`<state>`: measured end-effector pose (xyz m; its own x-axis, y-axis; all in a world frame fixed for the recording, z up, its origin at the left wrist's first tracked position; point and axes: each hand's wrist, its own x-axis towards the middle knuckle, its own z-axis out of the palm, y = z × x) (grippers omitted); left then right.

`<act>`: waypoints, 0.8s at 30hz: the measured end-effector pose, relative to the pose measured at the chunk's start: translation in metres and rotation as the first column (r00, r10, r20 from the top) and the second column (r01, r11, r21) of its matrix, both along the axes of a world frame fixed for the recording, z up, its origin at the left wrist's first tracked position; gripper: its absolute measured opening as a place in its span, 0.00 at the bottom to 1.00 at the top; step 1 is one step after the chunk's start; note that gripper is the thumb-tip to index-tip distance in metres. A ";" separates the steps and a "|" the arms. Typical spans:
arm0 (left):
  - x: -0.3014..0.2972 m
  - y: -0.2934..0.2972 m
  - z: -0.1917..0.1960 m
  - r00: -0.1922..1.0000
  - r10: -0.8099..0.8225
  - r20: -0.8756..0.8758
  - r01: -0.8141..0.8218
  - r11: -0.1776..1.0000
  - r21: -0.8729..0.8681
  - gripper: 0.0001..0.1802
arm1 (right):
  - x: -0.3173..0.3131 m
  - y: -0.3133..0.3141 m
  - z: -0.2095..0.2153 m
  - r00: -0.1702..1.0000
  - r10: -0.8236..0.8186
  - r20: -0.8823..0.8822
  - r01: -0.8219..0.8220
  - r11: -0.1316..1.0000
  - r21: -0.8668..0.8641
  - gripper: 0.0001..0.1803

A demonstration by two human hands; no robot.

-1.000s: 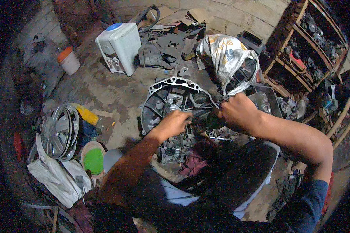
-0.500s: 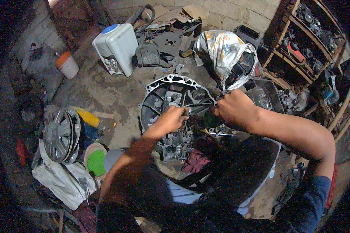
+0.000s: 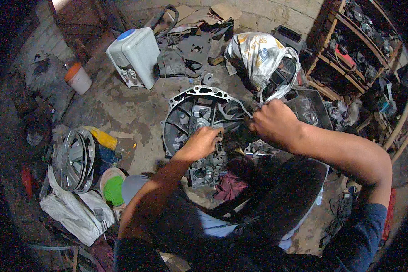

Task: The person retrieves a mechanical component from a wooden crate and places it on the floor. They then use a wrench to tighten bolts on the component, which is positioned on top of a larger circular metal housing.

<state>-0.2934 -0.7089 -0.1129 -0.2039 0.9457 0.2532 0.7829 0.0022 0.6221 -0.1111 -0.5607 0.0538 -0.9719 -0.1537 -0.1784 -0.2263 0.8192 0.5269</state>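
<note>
On the floor ahead of me lies a grey metal gearbox housing (image 3: 167, 129), its ribbed bell-shaped end facing up. My left hand (image 3: 201, 144) is closed over its middle, fingers pinched together. My right hand (image 3: 274, 123) makes a fist at its right rim, back of the hand up. Dark grey parts show between the two hands, but what either one grips is hidden. A crumpled maroon rag (image 3: 229, 186) lies by the near end of the housing. Shiny metal tools (image 3: 259, 154) rest below my right hand.
A white plastic tank (image 3: 136, 56) with a blue cap stands beyond. A white sack (image 3: 258, 56) of parts is at the far right, near a metal tray (image 3: 310, 111) and wooden shelves (image 3: 344, 70). Wheel covers (image 3: 72, 161) and a green-lined sandal-like object (image 3: 113, 188) lie left.
My left hand has shifted slightly on the housing, its fingers still pinched. My right fist stays by the rim. The view has moved a little.
</note>
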 end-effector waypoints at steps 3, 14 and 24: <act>0.002 -0.001 -0.001 1.000 0.011 0.020 -0.009 0.998 -0.069 0.11 | 0.001 -0.003 0.003 1.000 -0.007 -0.017 0.007 0.999 0.031 0.08; 0.002 -0.011 -0.003 0.996 0.035 0.082 -0.033 0.999 -0.023 0.08 | 0.008 -0.005 0.010 1.000 0.015 0.007 -0.015 0.997 0.069 0.07; 0.012 -0.015 -0.008 0.995 0.049 0.083 -0.042 0.995 -0.089 0.08 | 0.008 0.003 -0.002 0.997 0.029 -0.065 -0.029 1.000 0.008 0.09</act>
<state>-0.2816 -0.7243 -0.1211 -0.2644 0.9526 0.1506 0.7250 0.0934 0.6824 -0.1027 -0.5580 0.0521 -0.9766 -0.1812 -0.1161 -0.2151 0.8090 0.5470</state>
